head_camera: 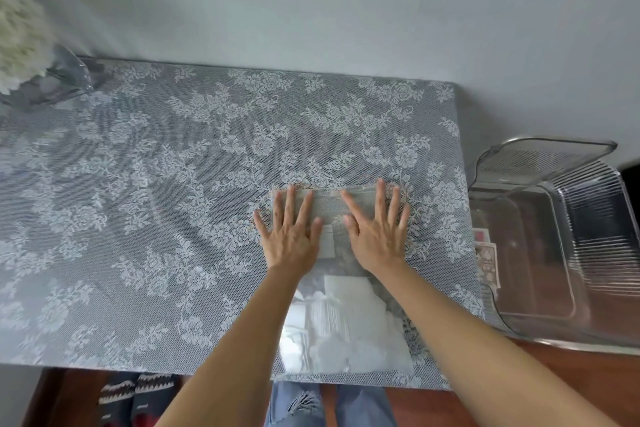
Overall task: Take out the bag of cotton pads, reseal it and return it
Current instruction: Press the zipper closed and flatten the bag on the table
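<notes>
Cotton pads (341,319) bunch at the near end of the clear bag (346,340) on the lace tablecloth (138,184). Left hand (291,236) and right hand (377,234) lie spread flat over its far strip, pinching nothing; press firmly outward from centre so the seal closes evenly.

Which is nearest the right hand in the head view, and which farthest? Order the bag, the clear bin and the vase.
1. Bag: directly under the right hand, which presses flat on its top edge.
2. Clear bin: off the table's right side.
3. Vase: far left corner of the table.
</notes>
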Tool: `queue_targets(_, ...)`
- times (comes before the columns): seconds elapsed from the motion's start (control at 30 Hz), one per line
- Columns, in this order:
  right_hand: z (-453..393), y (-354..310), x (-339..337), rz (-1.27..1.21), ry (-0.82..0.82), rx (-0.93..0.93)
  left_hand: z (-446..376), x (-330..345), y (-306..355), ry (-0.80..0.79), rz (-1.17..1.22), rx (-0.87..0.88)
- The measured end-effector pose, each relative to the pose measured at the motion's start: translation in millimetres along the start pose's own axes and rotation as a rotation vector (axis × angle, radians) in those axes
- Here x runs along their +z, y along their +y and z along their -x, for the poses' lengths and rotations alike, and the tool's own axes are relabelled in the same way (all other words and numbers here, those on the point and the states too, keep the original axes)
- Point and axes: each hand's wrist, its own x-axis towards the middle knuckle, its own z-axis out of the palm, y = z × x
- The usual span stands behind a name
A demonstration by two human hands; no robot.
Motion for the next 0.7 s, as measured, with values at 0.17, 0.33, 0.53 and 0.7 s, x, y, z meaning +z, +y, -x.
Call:
queue_targets(0.17, -0.4, 23.4, -1.8, -0.015, -0.006, 0.074, -0.7, 2.0, -9.0, -0.005, 0.012, -0.054)
queue_targets(0.33, -0.5, 34.3, -2.2, 0.002, -0.015, 0.137, -1.2, 2.6, -19.2, -0.016, 0.007, -0.084)
queue_targets(0.53, 2.2, 40.6, -1.4, -0.016, 0.005, 0.187, 0.6, -1.3, -27.5, -0.021, 0.016, -0.138)
queue_targets(0.7, 2.4, 41.2, -5.6, 0.026, -0.094, 0.202, -0.9, -11.5, -34.5, -0.107, -0.004, -0.104)
